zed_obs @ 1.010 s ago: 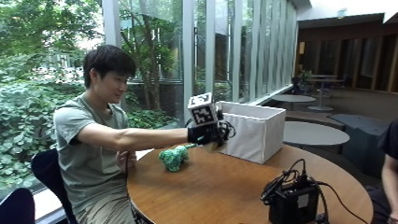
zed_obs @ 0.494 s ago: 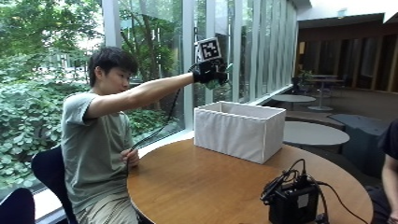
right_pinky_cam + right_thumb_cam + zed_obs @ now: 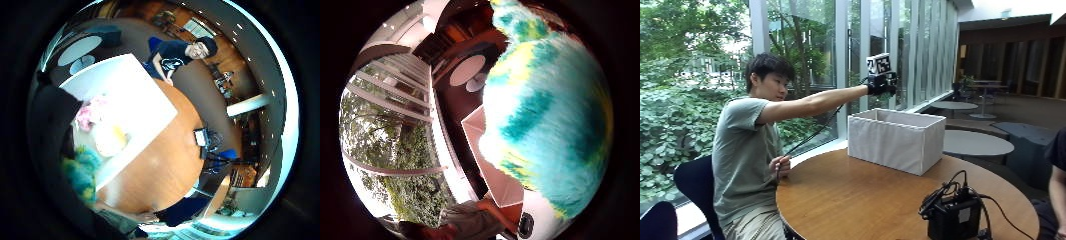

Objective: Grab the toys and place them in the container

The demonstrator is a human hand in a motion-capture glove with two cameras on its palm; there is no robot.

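Outside view: my right hand (image 3: 881,84) is now up high, upper middle of the frame, above the white container (image 3: 896,139). A second ago it was low beside the box at the toy on the table; the tabletop there is bare now, so only the drop is left, I reckon. My fingers are curled around the toy (image 3: 550,120), a fuzzy plush in teal, white and yellow. Two more toys, pink and pale yellow, already lie inside the container.
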